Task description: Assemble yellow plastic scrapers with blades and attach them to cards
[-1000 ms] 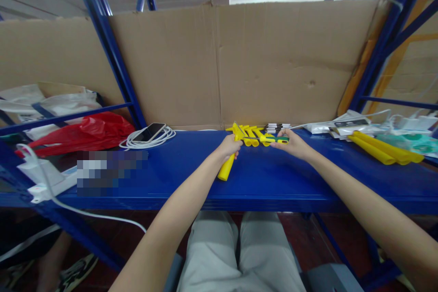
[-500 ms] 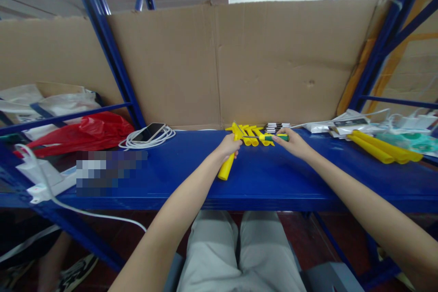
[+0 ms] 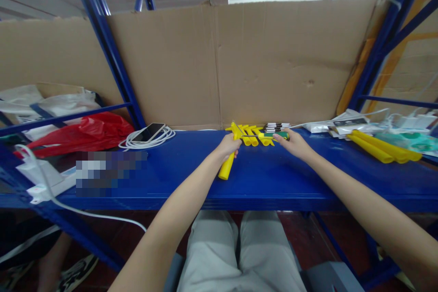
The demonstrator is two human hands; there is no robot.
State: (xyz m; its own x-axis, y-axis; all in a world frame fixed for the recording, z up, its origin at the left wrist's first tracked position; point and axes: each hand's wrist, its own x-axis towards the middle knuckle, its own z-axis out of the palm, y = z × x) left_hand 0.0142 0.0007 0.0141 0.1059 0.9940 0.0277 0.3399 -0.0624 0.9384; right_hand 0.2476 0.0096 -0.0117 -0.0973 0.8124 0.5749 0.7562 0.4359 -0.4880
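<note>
My left hand [image 3: 232,145] is closed around a yellow tube-handled piece [image 3: 225,169], whose narrower upper end sticks up past my fingers. In my right hand [image 3: 293,142] is a screwdriver [image 3: 268,136] with a green and yellow handle, lying nearly level. Its metal shaft points left and reaches the upper part of the yellow piece; the exact contact of the tip is too small to make out. Just behind, several similar yellow pieces [image 3: 252,141] lie in a row on the blue tabletop [image 3: 191,164]. Small black-and-white items [image 3: 276,126] sit beyond the screwdriver.
Yellow tubes [image 3: 371,147] lie at the right beside white packets [image 3: 352,123] and a green plastic bag [image 3: 407,141]. At the left are a phone [image 3: 149,132] on a coiled white cable [image 3: 169,135], a red bag [image 3: 92,132] and a power strip [image 3: 43,191]. Cardboard [image 3: 273,64] stands behind.
My right fingers have shifted slightly on the screwdriver handle, which looks turned a little. My left hand and the yellow piece hold almost the same place.
</note>
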